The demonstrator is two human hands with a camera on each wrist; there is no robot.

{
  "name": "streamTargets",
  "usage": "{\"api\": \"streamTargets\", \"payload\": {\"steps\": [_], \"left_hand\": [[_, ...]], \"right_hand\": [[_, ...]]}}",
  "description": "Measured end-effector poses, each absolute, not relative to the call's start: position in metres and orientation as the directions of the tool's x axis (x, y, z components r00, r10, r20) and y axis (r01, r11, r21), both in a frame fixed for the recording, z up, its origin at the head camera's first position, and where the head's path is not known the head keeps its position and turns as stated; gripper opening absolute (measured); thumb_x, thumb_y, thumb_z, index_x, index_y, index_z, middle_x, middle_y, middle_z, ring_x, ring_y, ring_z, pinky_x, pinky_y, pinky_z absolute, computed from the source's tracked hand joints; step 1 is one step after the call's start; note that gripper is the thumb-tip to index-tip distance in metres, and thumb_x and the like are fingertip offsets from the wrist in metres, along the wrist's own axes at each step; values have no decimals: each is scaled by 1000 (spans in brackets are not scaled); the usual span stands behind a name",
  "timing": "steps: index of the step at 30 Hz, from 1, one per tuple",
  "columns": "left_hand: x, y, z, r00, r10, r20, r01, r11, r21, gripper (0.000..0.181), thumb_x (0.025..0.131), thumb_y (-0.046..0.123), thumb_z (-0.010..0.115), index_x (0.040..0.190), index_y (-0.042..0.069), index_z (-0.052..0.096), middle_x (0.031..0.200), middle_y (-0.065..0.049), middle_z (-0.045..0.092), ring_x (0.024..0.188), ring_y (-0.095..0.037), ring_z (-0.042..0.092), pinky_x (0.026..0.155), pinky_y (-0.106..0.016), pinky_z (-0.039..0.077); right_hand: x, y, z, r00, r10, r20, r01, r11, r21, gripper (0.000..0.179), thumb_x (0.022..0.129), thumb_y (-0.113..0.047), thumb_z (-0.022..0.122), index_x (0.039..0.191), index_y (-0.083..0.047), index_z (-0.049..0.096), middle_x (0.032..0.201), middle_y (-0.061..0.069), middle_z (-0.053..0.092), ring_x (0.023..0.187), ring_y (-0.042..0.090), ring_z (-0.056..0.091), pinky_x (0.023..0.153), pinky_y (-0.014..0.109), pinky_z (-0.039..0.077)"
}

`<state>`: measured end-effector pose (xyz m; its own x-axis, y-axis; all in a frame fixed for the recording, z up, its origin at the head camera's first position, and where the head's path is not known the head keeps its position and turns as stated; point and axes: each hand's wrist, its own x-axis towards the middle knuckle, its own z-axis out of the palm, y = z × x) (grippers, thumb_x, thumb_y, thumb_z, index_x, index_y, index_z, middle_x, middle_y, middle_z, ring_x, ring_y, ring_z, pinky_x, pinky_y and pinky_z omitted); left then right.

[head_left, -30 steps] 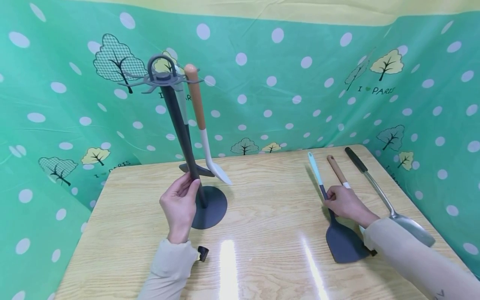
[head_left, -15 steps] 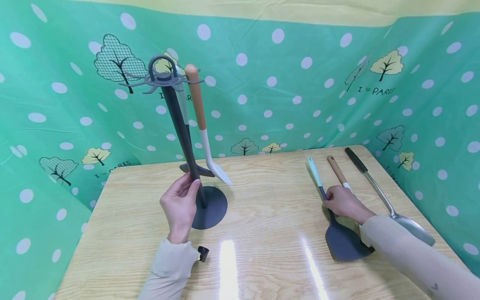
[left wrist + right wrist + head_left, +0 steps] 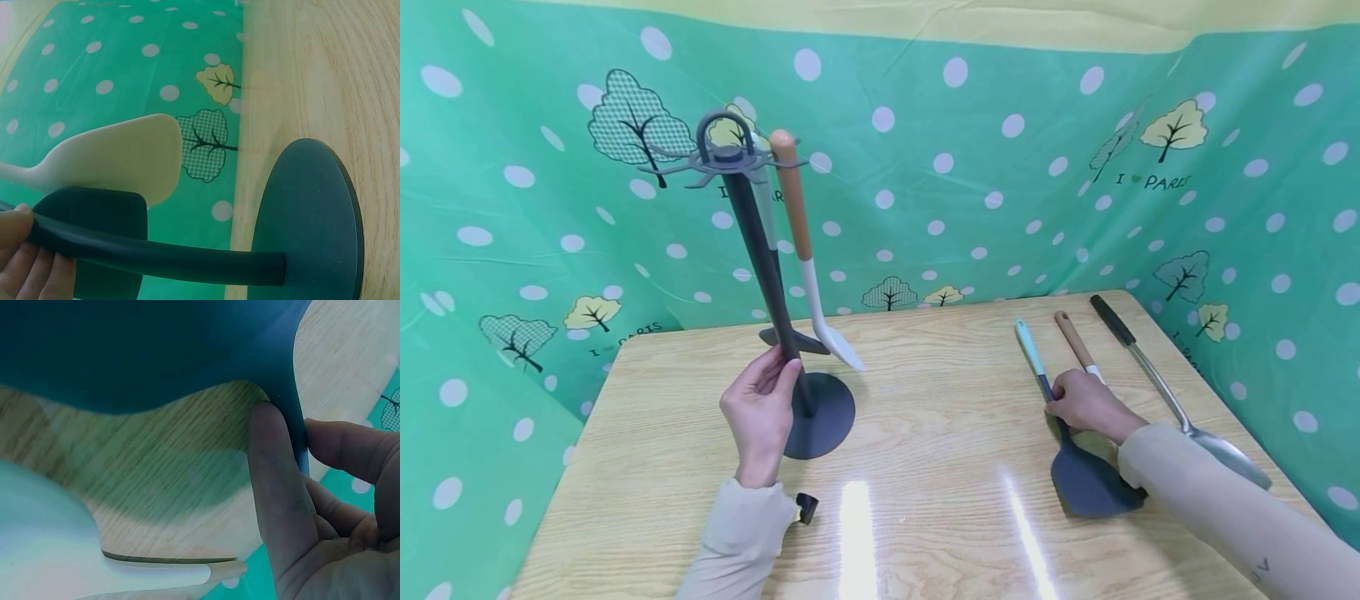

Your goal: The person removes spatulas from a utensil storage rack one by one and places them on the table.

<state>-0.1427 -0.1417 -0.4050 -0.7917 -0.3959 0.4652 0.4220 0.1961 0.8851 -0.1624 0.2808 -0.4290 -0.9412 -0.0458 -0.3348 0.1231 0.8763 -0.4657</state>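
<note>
My left hand grips the lower post of a dark utensil stand, which leans in the head view. From its hook ring hang a white-headed spatula with a wooden handle and a dark spatula with a pale green handle. At the right, my right hand pinches the neck of a dark turner with a mint handle, thumb and fingers on either side. The turner's broad blade fills the top of the right wrist view, a shadow on the wood beside it.
Right of the held turner lies a white utensil with a wooden handle, partly hidden by my right arm. Farther right is a steel turner with a black handle. A dotted green curtain borders the wooden table at the back and sides.
The mint handle's tip has shifted slightly nearer to me, and the blade's lower edge has moved a little upward in the head view. My left hand and the stand have stayed put.
</note>
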Motion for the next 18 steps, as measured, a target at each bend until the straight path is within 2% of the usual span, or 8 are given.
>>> {"api": "streamTargets", "payload": {"steps": [6, 18], "left_hand": [[-136, -138, -393, -789, -389, 476, 428, 208, 879, 29, 82, -1, 73, 110, -4, 69, 100, -20, 70, 85, -21, 70, 77, -19, 55], [-136, -138, -392, -793, -389, 468, 418, 212, 884, 29, 82, 1, 73, 111, -2, 70, 101, -19, 70, 86, -22, 70, 77, -18, 55]], "right_hand": [[-164, 279, -430, -936, -34, -349, 138, 880, -455, 13, 88, -5, 61, 77, 0, 60, 71, 9, 59, 57, 16, 60, 50, 30, 54], [-166, 279, -431, -931, -23, -365, 151, 884, -443, 15, 87, -3, 60, 73, -1, 57, 69, 9, 57, 56, 17, 60, 50, 29, 54]]}}
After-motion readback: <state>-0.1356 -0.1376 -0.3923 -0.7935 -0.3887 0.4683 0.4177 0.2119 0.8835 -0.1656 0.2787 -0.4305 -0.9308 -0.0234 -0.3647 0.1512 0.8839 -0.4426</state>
